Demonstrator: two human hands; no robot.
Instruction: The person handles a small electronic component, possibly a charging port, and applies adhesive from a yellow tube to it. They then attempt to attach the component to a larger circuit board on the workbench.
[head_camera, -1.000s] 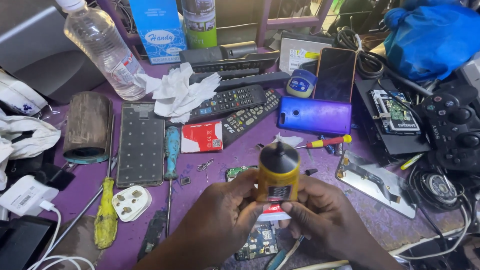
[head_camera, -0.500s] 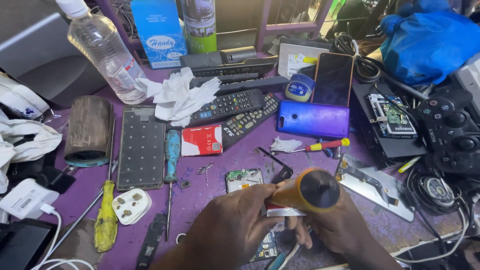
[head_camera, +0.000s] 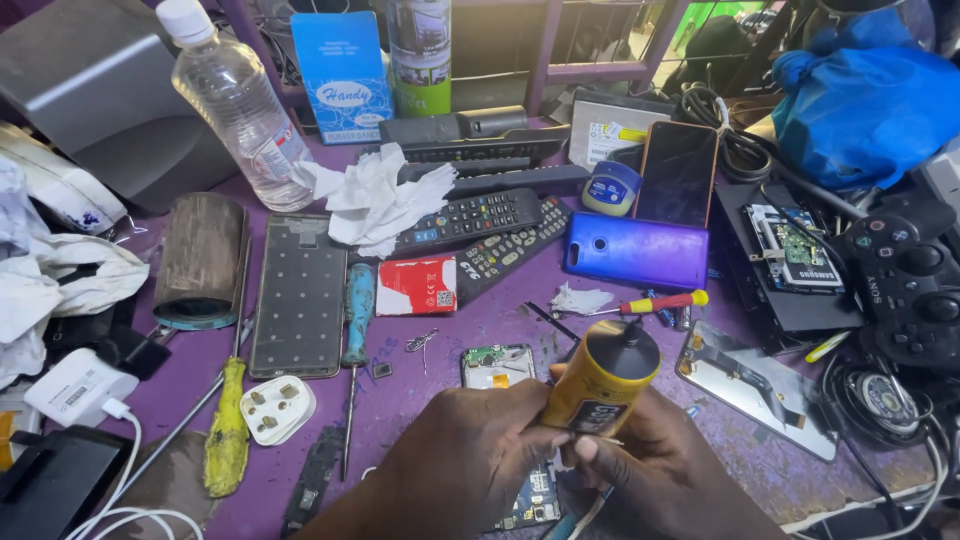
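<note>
A yellow glue tube (head_camera: 600, 378) with a black cap is gripped low on its body by both my hands, and its cap tilts up and away to the right. My left hand (head_camera: 470, 462) wraps the tube's lower end from the left. My right hand (head_camera: 672, 470) closes on it from the right, thumb on the label. Under my hands lies a small circuit board (head_camera: 530, 506), mostly hidden. A small phone part (head_camera: 495, 365) rests just beyond my left hand on the purple table (head_camera: 480, 320).
Beyond the tube lie a red-and-yellow screwdriver (head_camera: 655, 302), a blue phone (head_camera: 635, 250) and remote controls (head_camera: 470, 218). A phone frame (head_camera: 298, 295), a blue screwdriver (head_camera: 355, 320), a yellow screwdriver (head_camera: 228, 432) and a white plug (head_camera: 278, 408) lie left. A phone screen (head_camera: 755, 385) and a game controller (head_camera: 905, 285) are right.
The tube stood upright between my hands a second ago, then leaned over to the right. Now it is raised again at a tilt, still in both hands.
</note>
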